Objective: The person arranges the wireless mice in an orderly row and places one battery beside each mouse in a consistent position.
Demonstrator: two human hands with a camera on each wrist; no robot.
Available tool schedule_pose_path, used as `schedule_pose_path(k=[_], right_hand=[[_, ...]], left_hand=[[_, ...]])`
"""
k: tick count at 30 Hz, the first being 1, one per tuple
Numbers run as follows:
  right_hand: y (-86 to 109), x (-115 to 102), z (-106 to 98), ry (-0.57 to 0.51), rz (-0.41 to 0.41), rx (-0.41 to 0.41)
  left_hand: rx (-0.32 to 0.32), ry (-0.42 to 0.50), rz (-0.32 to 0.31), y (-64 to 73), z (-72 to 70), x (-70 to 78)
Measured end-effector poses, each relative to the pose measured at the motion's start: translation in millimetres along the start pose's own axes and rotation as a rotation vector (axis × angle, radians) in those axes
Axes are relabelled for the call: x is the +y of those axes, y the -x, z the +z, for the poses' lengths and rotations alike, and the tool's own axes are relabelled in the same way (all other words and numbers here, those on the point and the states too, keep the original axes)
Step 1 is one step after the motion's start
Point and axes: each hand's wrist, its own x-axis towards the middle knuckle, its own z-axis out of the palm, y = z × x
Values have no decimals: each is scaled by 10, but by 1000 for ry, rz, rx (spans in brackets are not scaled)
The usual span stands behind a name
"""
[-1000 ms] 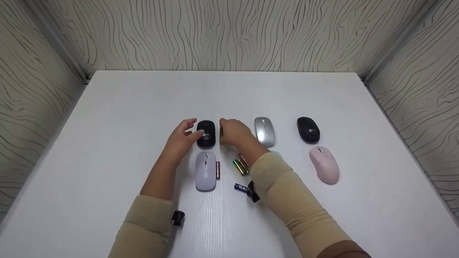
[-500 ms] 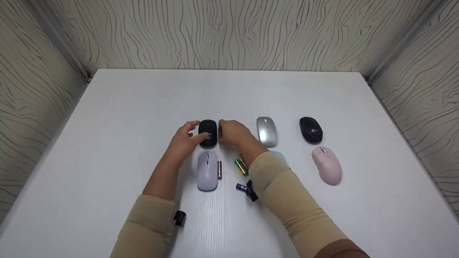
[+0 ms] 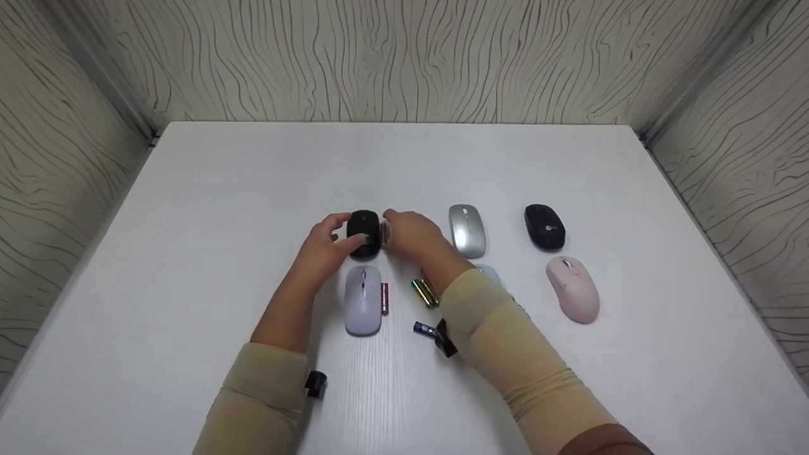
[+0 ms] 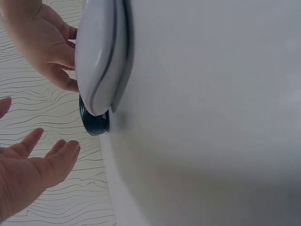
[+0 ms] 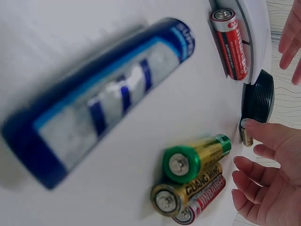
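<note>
My left hand (image 3: 325, 246) hovers at the left of a black computer mouse (image 3: 363, 221); its thumb overlaps the mouse in the head view. In the left wrist view the left fingers are spread and hold nothing. My right hand (image 3: 414, 234) is on the mouse's other side, with an AA battery (image 5: 247, 136) between its thumb and index finger, standing right beside the black mouse. The other right fingers are loosely bent. Nearer me sits a lilac mouse (image 3: 363, 303) with a red battery (image 3: 385, 298) along its right side.
Green, gold and red batteries (image 5: 195, 157) lie grouped near the right forearm, and a blue battery (image 3: 425, 328) lies nearer me. Rightward are a silver mouse (image 3: 468, 230), a partly covered light-blue mouse (image 3: 490, 273), another black mouse (image 3: 545, 227) and a pink mouse (image 3: 573, 291).
My right hand has moved slightly left, bringing the battery up close to the black mouse. The left thumb reaches a little further over the mouse.
</note>
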Motion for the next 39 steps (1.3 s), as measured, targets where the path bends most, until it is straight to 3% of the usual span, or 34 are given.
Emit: schedule_pose_path(k=[7,19,33,39], right_hand=[[94,20,-99,55,1,-18],[364,-15,-228,23,-30,-41],[729,-38,-60,24,-121,-112],[821,-79,49,101,-208,-86]], left_hand=[[-2,-20,-10,26,-17,16],[-9,-75,-56,95,-46,31],[-22,-92,12,182,-19,-5],[-34,-109,58,235,2,-4]])
